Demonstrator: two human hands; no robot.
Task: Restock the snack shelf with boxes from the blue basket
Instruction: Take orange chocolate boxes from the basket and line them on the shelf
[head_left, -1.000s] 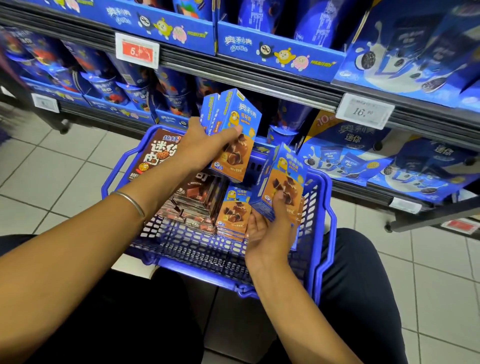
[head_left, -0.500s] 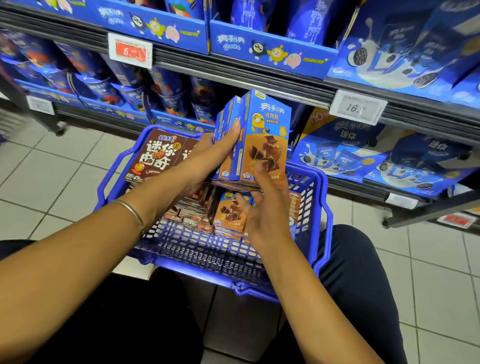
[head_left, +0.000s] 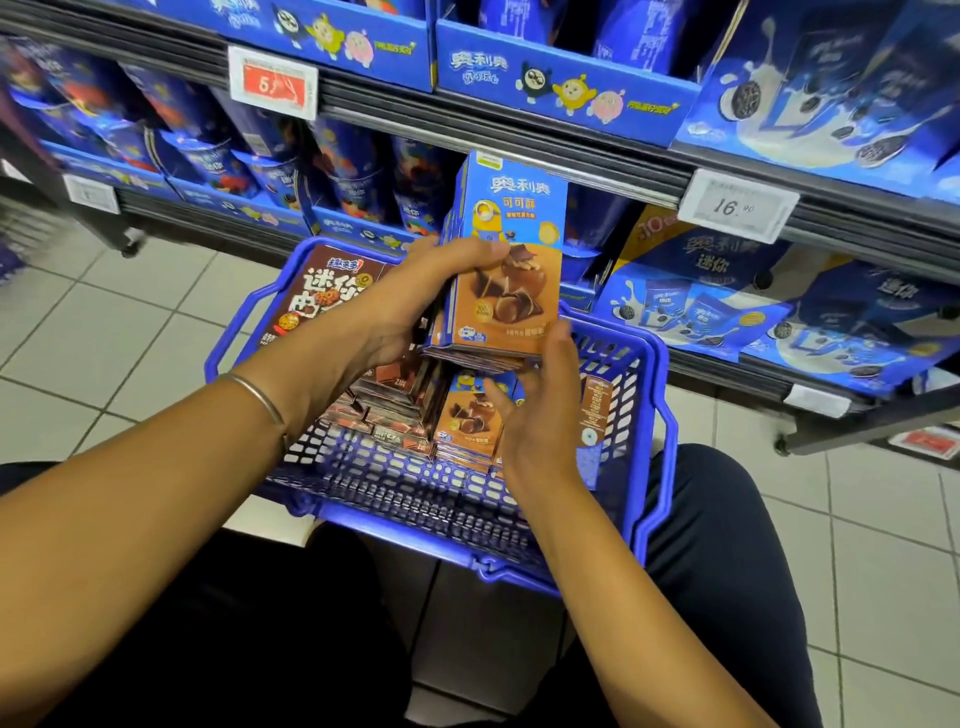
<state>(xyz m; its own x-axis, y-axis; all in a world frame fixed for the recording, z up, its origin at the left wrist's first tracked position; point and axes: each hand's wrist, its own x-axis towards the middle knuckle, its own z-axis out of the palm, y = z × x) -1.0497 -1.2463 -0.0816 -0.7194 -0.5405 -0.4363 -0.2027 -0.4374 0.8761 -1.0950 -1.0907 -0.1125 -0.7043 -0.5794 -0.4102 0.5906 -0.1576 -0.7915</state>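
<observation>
A stack of blue-and-orange snack boxes stands upright above the blue basket. My left hand grips the stack from the left, thumb across the front box. My right hand sits just below the stack's lower right corner, fingers relaxed and touching its bottom edge. Inside the basket lie more orange boxes, dark brown flat boxes and a large brown box leaning at the back left.
The snack shelf runs across in front, packed with blue cups and boxes, with price tags on its rails. Large blue cookie packs fill the lower right shelf. My knees flank the basket on a tiled floor.
My right hand brought its box up against the ones in my left hand, forming one stack, then let go and dropped slightly below it. The stack rose a little toward the shelf.
</observation>
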